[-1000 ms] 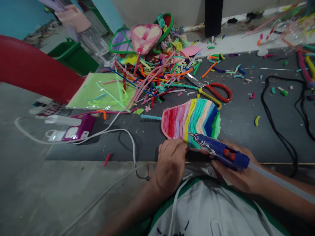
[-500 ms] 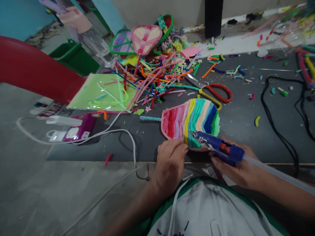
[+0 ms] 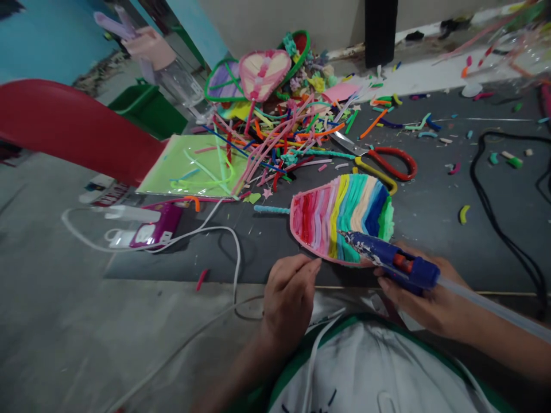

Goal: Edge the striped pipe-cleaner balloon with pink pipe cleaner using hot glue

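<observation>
A fan-shaped piece striped with fuzzy coloured stems (image 3: 316, 221) lies on the dark table, its light blue stem handle (image 3: 271, 210) pointing left. My right hand (image 3: 430, 292) is wrapped round a blue glue gun (image 3: 387, 258) at the piece's lower right. The gun's tip is over the yellow and teal stripes; whether it touches them I cannot tell. Just below the pink rim is my left hand (image 3: 293, 292), its fingers curled together and the fingertips near the edge. What they pinch, if anything, is too small to make out.
Behind the piece lie red-handled scissors (image 3: 394, 163), a yellow hooked stem (image 3: 376, 174) and a heap of cut stems (image 3: 275, 135). A purple power bank (image 3: 161, 229) with white cables is at the left. A black cord (image 3: 491, 212) lies at the right.
My left hand has drawn back from the striped piece, down and slightly left. My right hand still holds the glue gun over it. The whole view has shifted a little.
</observation>
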A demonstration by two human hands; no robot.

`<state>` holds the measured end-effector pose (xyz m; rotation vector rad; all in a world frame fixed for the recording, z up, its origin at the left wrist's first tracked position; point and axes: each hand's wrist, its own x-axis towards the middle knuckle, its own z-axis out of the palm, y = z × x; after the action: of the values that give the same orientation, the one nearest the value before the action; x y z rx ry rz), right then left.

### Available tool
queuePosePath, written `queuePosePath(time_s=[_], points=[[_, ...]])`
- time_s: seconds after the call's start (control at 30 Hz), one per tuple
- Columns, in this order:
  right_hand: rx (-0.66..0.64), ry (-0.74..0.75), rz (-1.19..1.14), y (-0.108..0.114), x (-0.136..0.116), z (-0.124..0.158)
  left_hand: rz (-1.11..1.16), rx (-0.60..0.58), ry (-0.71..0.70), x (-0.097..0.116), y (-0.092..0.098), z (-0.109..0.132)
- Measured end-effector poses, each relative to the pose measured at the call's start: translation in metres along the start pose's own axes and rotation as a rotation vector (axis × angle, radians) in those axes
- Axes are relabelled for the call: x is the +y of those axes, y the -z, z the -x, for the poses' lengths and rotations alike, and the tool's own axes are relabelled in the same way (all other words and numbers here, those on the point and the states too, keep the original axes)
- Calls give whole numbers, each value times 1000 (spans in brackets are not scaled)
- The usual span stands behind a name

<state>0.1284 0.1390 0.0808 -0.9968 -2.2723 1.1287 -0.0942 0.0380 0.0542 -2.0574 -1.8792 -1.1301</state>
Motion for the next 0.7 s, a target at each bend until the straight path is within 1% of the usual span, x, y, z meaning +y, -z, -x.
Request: queuePosePath(time_s=[0.1, 0.3, 0.43, 0.6, 0.7], points=[[-52, 12, -8, 2, -2, -1, 10, 1, -18, -2, -5, -2], [-35, 36, -7, 4, -3, -2, -40, -12, 9, -6, -9, -5], [-39, 46, 23, 4, -2, -2, -119, -70, 34, -5, -8, -11], [-70, 41, 38, 5, -3, -2, -178, -139, 2, -5, -5, -16], [-71, 50, 40, 5, -2, -2, -215, -152, -26, -6, -5, -19]])
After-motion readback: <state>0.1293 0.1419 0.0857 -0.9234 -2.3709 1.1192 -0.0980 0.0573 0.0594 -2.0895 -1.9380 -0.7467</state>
